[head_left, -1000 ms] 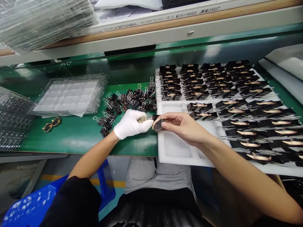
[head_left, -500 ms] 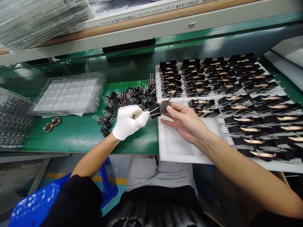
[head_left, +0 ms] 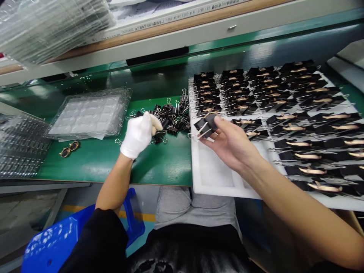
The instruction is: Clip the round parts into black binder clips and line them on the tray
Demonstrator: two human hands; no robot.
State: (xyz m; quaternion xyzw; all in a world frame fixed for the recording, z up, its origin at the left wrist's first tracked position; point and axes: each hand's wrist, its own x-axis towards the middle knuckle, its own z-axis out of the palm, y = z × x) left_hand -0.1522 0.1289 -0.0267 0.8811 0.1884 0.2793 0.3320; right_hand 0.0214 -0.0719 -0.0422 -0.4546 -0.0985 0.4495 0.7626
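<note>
Head view, green bench [head_left: 159, 172]: we see it spread below the fingers of both our hands.
White tray [head_left: 213, 190]: under our right fingers, with rows of black clips [head_left: 283, 146] on gold-coloured pieces [head_left: 298, 144] beyond and to the right of them.
Clear trays [head_left: 85, 113]: stacked left of our gloved fingers.
Clip pile [head_left: 176, 117]: just beside our gloved fingertips and partly behind them.
Right hand [head_left: 236, 148]: bare, thumb and fingers closed on a round piece [head_left: 211, 121] that has a clip at its edge.
Left hand [head_left: 138, 134]: white-gloved, fingers curled at the pile; we cannot tell how far they gape or whether they have hold of anything.
Held clip [head_left: 202, 124]: at our right fingertips, wire handles angled leftward.
Gold-rimmed rounds [head_left: 69, 149]: two, well left of our gloved fingers.
</note>
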